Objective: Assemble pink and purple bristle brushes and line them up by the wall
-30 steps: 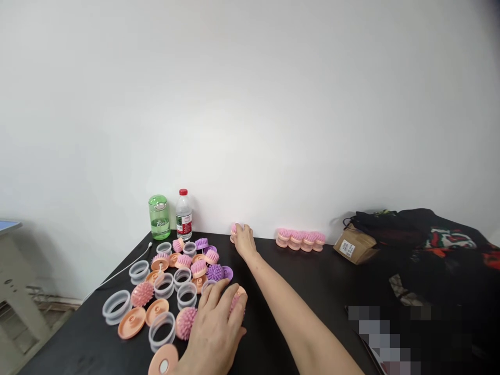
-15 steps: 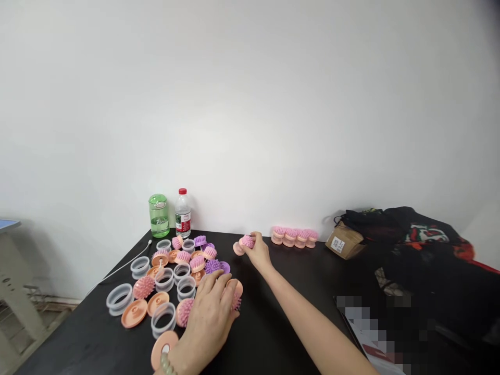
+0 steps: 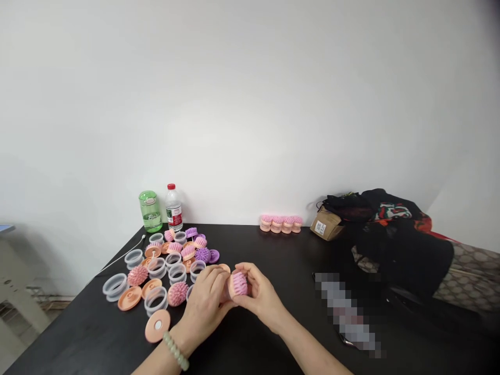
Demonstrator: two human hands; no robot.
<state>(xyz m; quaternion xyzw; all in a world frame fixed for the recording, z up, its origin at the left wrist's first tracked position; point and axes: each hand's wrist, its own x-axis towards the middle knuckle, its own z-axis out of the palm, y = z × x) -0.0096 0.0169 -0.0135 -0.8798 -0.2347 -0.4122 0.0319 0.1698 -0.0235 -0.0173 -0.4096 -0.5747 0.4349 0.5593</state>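
Observation:
In front of me, my right hand (image 3: 262,296) has its thumb and fingers closed round a scalp brush (image 3: 239,284) with pink bristles and a peach rim. My left hand (image 3: 207,299) is closed against the other side of this brush and hides its base. Left of my hands lie loose parts: a brush head with pink nubs (image 3: 177,294), a clear plastic ring (image 3: 155,300) and a peach disc (image 3: 158,326) with a pale centre. A purple brush head (image 3: 202,254) is farther back among several rings, discs and bristle heads.
By the wall stands a row of several pink brushes (image 3: 281,224). A green bottle (image 3: 151,213) and a red-capped water bottle (image 3: 174,209) are at the back left. At right are a cardboard box (image 3: 327,224), dark clothing (image 3: 410,250) and a blurred flat item (image 3: 346,315). A white cable (image 3: 121,256) runs along the left edge.
My right hand has come back from near the wall towards me, and my left hand has moved slightly right. Both hands now meet at one brush. The view has shifted a little.

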